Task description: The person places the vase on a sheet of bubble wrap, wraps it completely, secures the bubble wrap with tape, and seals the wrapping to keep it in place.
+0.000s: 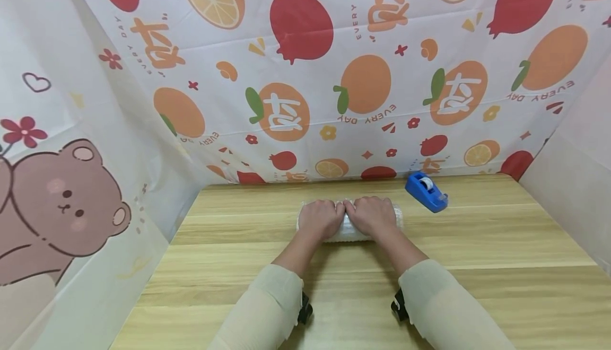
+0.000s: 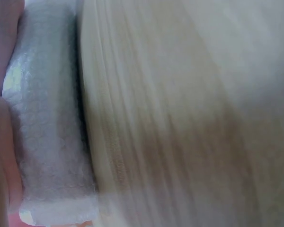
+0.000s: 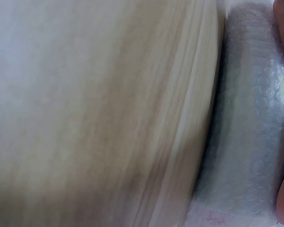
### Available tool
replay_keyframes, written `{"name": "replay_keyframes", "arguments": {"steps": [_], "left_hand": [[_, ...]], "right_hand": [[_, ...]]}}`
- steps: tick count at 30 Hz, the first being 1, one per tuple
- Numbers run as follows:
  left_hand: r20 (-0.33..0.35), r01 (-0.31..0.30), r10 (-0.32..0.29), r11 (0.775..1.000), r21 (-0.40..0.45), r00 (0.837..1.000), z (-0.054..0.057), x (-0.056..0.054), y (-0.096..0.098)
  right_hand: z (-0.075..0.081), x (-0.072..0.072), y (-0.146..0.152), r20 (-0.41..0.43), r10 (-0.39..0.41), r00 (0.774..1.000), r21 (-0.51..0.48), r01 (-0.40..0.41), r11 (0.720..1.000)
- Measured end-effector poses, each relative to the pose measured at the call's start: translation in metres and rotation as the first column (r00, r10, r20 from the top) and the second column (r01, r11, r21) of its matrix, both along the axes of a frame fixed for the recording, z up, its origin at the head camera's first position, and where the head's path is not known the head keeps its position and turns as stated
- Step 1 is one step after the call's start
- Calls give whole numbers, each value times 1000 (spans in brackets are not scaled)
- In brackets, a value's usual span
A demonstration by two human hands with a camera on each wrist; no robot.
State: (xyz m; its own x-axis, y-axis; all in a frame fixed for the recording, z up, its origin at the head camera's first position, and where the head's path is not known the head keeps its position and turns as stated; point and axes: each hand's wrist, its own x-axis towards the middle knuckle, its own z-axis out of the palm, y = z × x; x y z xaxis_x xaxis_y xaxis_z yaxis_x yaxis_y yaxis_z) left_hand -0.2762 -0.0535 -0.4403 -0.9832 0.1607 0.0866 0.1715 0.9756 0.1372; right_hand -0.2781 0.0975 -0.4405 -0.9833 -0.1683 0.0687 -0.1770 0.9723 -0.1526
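Note:
A roll of clear bubble wrap (image 1: pixel 349 232) lies crosswise on the wooden table, toward its far side. My left hand (image 1: pixel 322 218) grips the left half from above, its fingers curled over the far side and hidden there. My right hand (image 1: pixel 374 215) holds the right half the same way. The two thumbs nearly meet at the middle of the roll. In the left wrist view the bubbled surface of the roll (image 2: pixel 52 118) runs beside the hand. The right wrist view shows the roll (image 3: pixel 250 118) along the tabletop, the hand at the frame's edge.
A blue tape dispenser (image 1: pixel 426 191) with a roll of tape stands right of the bubble wrap near the table's back edge. Behind the wooden table (image 1: pixel 238 254) hangs a fruit-printed sheet (image 1: pixel 329 74). A bear-printed sheet (image 1: pixel 71 201) hangs on the left.

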Motion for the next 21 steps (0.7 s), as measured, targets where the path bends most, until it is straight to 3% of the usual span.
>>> {"name": "replay_keyframes", "arguments": {"steps": [15, 21], "left_hand": [[68, -12, 12, 1000, -6, 998, 2, -13, 1], [129, -23, 23, 1000, -4, 991, 3, -17, 1]], "right_hand": [[6, -13, 1, 104, -7, 995, -11, 8, 1000], [7, -17, 2, 128, -2, 992, -30, 6, 1000]]}}
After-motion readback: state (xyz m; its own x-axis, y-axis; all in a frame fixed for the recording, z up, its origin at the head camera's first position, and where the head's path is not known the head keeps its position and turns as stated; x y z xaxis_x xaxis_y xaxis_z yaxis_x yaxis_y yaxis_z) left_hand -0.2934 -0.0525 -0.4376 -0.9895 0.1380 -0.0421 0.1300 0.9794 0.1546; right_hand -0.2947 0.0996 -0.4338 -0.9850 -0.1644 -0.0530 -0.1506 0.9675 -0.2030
